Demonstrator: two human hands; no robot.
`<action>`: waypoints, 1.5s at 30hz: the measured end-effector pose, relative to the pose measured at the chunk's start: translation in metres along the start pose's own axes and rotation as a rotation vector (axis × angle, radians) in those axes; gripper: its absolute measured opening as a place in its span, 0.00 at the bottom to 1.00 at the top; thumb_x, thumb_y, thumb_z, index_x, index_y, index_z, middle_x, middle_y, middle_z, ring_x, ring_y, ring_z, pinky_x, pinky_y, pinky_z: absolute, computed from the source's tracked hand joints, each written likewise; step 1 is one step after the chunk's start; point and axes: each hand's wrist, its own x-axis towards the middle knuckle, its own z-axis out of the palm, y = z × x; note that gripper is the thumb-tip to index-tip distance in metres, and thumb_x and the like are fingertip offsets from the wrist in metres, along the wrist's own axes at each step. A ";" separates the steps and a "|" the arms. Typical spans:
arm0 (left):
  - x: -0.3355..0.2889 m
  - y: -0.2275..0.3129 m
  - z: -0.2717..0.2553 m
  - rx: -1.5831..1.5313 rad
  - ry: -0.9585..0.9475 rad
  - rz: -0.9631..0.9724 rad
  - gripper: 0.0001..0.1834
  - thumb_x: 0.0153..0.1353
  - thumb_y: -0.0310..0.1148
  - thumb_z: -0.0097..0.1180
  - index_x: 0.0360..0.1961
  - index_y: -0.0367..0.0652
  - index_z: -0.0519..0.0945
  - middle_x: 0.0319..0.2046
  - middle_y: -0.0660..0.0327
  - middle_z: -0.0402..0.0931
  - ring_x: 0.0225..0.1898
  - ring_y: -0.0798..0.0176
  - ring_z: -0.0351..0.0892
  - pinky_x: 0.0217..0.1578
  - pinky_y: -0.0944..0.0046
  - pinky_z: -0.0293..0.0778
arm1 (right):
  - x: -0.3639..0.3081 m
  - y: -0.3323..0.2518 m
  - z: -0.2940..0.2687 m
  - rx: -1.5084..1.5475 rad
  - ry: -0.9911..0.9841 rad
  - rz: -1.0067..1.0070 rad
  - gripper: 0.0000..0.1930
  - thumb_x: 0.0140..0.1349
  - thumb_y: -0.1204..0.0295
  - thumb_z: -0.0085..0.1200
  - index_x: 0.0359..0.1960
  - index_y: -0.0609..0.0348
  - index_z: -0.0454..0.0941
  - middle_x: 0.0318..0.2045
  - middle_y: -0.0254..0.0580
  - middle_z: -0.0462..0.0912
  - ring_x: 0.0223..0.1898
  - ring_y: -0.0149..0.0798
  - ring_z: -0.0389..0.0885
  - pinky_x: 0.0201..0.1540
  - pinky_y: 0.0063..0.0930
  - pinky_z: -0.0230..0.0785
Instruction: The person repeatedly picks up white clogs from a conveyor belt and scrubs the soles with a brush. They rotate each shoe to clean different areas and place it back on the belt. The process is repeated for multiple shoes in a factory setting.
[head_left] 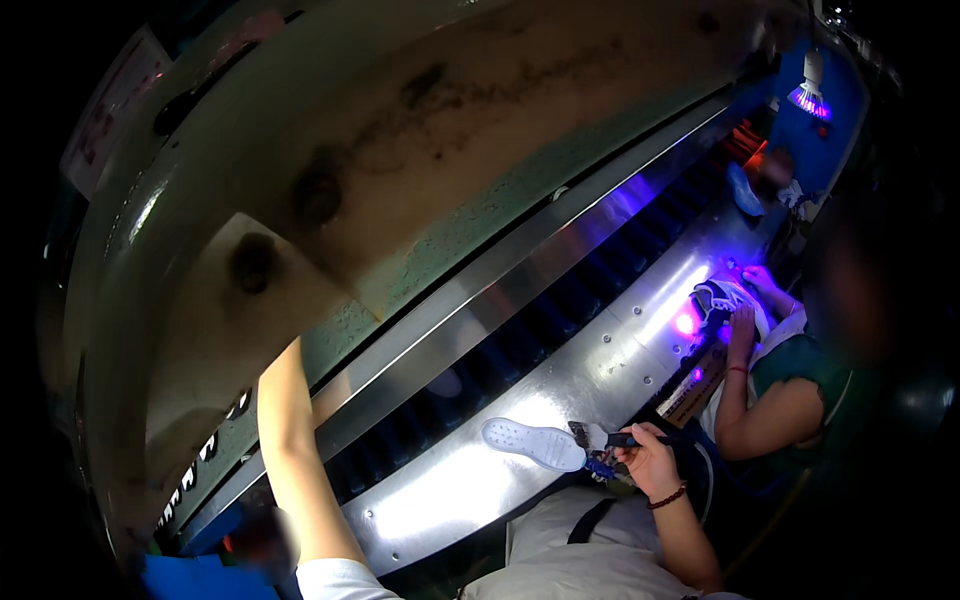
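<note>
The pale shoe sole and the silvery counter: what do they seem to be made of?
The pale shoe sole looks like matt rubber or foam, being even-toned and dotted with small marks; which, I can't tell. The silvery counter seems smooth sheet metal, perhaps steel: it throws back bright glare and shows screw-like fastenings.

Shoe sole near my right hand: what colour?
Shoe sole: pale bluish-grey, best in the head view.

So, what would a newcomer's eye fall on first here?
Probably the pale shoe sole, seen against the bright metal ledge, beside a black-handled brush in the person's right grip. Next, the violet-glowing bulb hanging upper right, and the purple-lit shoe lower, at a co-worker's hands.
</note>
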 end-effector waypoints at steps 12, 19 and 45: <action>0.002 0.138 -0.031 -0.025 0.345 -0.011 0.20 0.51 0.47 0.51 0.29 0.37 0.74 0.29 0.48 0.74 0.33 0.46 0.73 0.33 0.55 0.69 | 0.001 0.011 0.020 -0.130 -0.273 0.145 0.08 0.55 0.79 0.46 0.37 0.67 0.71 0.35 0.48 0.76 0.33 0.37 0.77 0.35 0.23 0.71; -0.132 0.166 -0.084 -0.101 0.387 -0.190 0.12 0.46 0.36 0.56 0.18 0.39 0.70 0.20 0.54 0.70 0.27 0.51 0.69 0.32 0.55 0.64 | 0.006 0.026 0.042 -0.295 -0.269 0.116 0.09 0.49 0.82 0.52 0.34 0.65 0.72 0.29 0.44 0.78 0.22 0.28 0.74 0.24 0.16 0.68; -0.319 0.280 -0.026 -2.713 0.266 -0.779 0.48 0.45 0.73 0.11 0.60 0.49 0.50 0.53 0.52 0.60 0.50 0.49 0.66 0.49 0.49 0.63 | -0.003 0.102 0.166 -0.556 -0.645 0.162 0.08 0.49 0.81 0.52 0.33 0.68 0.73 0.25 0.40 0.77 0.16 0.20 0.64 0.17 0.09 0.56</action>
